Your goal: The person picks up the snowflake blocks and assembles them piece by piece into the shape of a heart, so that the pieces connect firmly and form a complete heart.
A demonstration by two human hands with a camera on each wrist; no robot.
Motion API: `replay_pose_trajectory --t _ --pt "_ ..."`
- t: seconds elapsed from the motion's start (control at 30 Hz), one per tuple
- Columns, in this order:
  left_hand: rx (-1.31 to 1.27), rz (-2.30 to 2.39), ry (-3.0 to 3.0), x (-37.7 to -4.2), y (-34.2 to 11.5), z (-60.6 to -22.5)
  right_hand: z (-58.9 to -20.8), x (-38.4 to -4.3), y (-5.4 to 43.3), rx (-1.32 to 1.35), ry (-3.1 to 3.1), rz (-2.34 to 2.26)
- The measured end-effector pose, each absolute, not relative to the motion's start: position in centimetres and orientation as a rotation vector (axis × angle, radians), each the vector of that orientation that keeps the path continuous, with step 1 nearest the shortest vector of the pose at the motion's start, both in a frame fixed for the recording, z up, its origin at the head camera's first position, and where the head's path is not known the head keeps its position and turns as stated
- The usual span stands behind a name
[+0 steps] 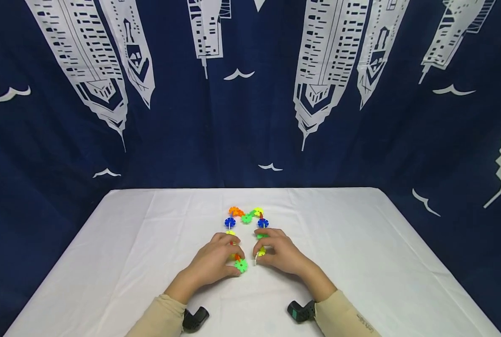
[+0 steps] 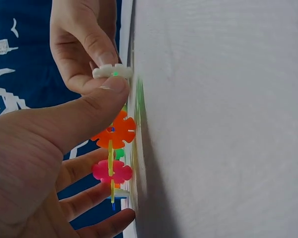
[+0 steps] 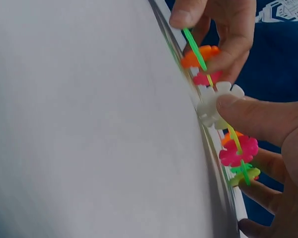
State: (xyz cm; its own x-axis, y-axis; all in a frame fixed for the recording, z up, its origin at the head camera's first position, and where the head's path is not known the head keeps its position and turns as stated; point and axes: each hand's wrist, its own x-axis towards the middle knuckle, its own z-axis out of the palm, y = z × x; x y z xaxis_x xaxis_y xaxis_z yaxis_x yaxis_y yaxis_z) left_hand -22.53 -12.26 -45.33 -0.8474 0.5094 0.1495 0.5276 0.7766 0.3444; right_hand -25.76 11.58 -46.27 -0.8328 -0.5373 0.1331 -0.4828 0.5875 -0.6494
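Observation:
A chain of interlocked flower-shaped plastic discs lies on the table in an arch whose two ends point toward me. At the left end, my left hand (image 1: 214, 261) pinches a green disc (image 1: 241, 266) between thumb and fingers. Facing it, my right hand (image 1: 285, 252) grips a white disc (image 3: 208, 111) at the other end, its thumb on the disc's face. A small gap separates these two discs. In the left wrist view, an orange disc (image 2: 123, 130) and a pink disc (image 2: 120, 171) stand beyond the left thumb. My fingers hide parts of both sides.
The chain's far side has an orange disc (image 1: 233, 211), a middle green disc (image 1: 246, 218) and blue discs at the bends, such as the right blue disc (image 1: 262, 223). A white cloth covers the table (image 1: 107, 262). Behind it hangs a dark blue printed curtain (image 1: 250, 117).

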Motion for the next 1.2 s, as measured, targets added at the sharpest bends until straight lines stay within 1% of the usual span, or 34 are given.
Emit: replay_pose_trajectory --t 0.53,1.2 --pt "-0.833 -0.541 -2.875 -22.5 -11.8 -45.6 -46.8 -24.4 10.1 -0.834 2.855 -1.236" --pt "-0.743 -0.549 -2.848 -21.9 -11.5 -45.9 -47.4 -24.2 9.3 -0.776 2.912 -1.293"
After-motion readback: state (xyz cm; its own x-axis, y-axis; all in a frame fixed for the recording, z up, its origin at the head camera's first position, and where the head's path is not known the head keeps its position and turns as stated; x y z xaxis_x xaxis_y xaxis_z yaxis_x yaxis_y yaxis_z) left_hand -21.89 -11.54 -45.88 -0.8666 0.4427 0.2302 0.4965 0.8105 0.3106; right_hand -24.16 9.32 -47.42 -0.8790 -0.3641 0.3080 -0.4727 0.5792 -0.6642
